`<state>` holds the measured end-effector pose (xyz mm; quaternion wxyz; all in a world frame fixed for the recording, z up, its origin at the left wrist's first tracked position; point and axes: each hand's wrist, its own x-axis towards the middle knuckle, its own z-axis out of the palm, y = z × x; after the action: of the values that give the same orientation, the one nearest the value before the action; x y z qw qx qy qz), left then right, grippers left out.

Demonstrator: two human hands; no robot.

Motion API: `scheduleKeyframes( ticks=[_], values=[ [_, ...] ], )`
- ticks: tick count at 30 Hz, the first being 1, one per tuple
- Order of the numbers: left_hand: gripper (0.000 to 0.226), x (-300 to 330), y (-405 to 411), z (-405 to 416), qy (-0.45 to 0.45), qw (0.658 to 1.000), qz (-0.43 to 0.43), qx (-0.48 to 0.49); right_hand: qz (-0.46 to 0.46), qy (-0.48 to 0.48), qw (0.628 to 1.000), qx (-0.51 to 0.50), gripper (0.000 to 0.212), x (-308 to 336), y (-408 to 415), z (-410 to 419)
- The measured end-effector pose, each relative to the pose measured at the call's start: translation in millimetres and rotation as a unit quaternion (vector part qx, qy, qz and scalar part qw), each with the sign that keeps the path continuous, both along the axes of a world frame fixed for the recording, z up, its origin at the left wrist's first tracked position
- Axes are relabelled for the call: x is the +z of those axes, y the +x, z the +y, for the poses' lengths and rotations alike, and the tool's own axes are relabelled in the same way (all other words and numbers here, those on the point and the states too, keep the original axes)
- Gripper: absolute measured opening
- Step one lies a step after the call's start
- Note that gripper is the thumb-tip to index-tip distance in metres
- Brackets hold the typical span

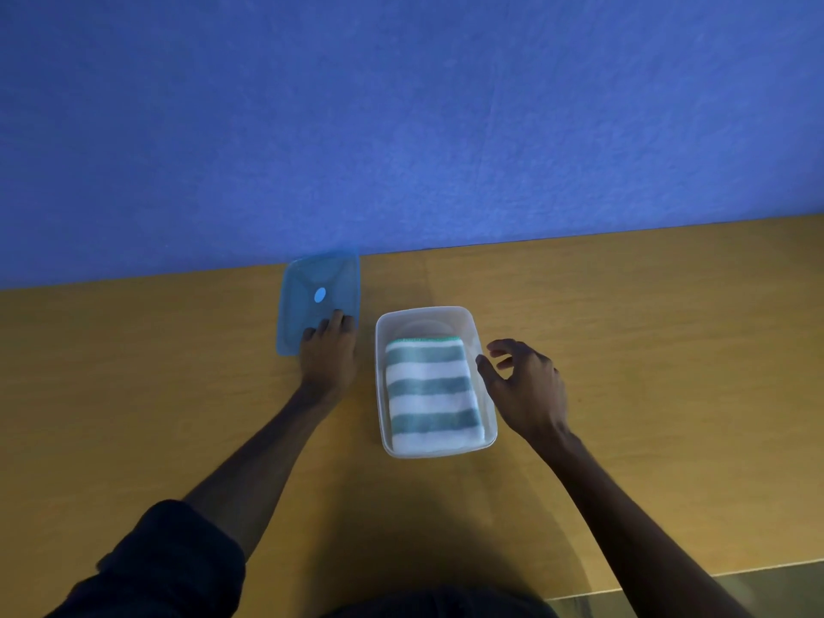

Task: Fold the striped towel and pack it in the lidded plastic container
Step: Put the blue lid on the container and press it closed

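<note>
The folded towel point(430, 392), white with grey-green stripes, lies inside the clear plastic container point(426, 315) at the middle of the table. The translucent blue lid point(312, 283) lies flat to the left of the container, against the wall. My left hand point(329, 350) rests on the lid's near right corner, fingers laid on top of it. My right hand point(524, 385) hovers just right of the container with fingers spread and curled, holding nothing, thumb close to the container's right wall.
The wooden table point(646, 350) runs to a blue wall point(401, 127) at the back. The table's near right edge point(691, 577) shows at the bottom right.
</note>
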<state>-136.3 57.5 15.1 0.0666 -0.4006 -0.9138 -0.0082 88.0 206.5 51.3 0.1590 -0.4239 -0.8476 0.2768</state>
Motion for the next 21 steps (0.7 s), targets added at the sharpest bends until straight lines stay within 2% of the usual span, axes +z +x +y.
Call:
scheduleKeyframes(
  ticks=[3,6,8,14,16,21],
  values=[
    [0.009,18,3,-8,0.095,0.995,0.009,0.022,0.010,-0.004,1.000,0.005,0.032,3,1,-2],
    [0.016,35,5,-14,0.183,0.980,-0.019,0.082,0.019,-0.009,1.000,0.009,0.030,8,0,-4],
    [0.016,43,6,-19,0.245,0.965,-0.038,0.080,0.024,-0.010,1.000,0.015,0.028,11,-1,-5],
    [0.011,59,11,-39,0.460,0.874,-0.138,0.079,0.041,0.014,0.996,0.075,0.028,21,-6,-13],
    [0.012,66,18,-43,0.498,0.847,-0.164,0.087,0.047,0.026,0.994,0.096,0.029,24,-9,-16],
    [0.005,87,36,-46,0.549,0.808,-0.195,0.093,0.049,0.040,0.992,0.111,0.032,29,-19,-24]
  ],
)
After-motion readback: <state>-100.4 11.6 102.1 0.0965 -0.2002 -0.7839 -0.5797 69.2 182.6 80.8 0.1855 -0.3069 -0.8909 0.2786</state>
